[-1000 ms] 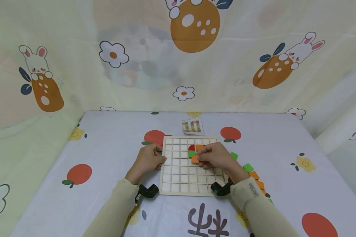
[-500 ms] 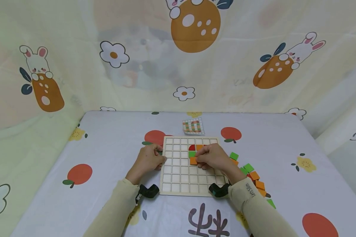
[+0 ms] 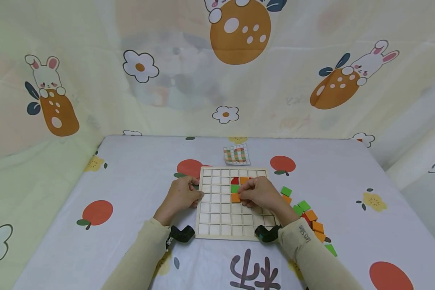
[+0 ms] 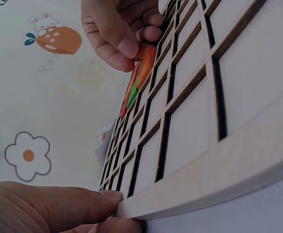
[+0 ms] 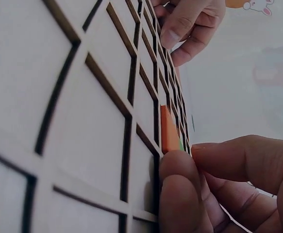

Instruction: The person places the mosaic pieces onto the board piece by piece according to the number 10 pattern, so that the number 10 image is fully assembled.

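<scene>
Free tablecloth (image 3: pixel 137 177) at left, loose tiles (image 3: pixel 310 215) right of board (image 3: pixel 224 237)

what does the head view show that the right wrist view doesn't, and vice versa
Only the head view: the loose tiles right of the grid board, the sleeves and the black devices at the wrists.

Only the right wrist view: a low close-up showing the side of the orange tile, which appears raised above the grid.

Both: the left hand at the board's edge, the right hand at the orange tile, and a green tile.
</scene>
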Tool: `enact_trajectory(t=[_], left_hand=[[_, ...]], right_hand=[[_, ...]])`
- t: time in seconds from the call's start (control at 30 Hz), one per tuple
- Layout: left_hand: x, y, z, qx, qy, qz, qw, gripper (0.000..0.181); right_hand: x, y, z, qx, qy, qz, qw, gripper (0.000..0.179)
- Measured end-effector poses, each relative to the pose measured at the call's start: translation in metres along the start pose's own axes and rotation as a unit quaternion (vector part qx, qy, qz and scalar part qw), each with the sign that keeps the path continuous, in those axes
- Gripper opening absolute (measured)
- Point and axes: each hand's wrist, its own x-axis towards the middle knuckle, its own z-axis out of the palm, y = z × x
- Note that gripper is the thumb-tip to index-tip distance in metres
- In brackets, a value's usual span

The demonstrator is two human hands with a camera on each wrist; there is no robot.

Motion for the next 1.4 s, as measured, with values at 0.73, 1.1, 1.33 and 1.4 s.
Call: enact_trajectory(t=[0.73,1.1,1.33,1.4], left_hand=[[0.001,0.000,0.000,-0.004,-0.003,-0.003,1.0000,0.030],[0.001,-0.002,-0.001,-0.004,-0.002,0.003,1.0000,0.030],[0.001,-0.002,-0.001,0.000,-0.001,0.000,1.0000,0.031],[0.001,-0.002,-0.001,-0.001,-0.001,0.000,1.0000,0.031]], right_hand=[[-0.022,0.012,-0.071,-0.088,0.105,0.012,0.9905,0.025],[-0.027,0.034,-0.095,-0.166,0.128,0.092,0.9735,0.029],[-0.027,0.034,-0.093,-0.165,0.119,0.092,0.9747,0.023],[-0.027,0.034,-0.094,-0.160,0.121,0.092,0.9755,0.022]])
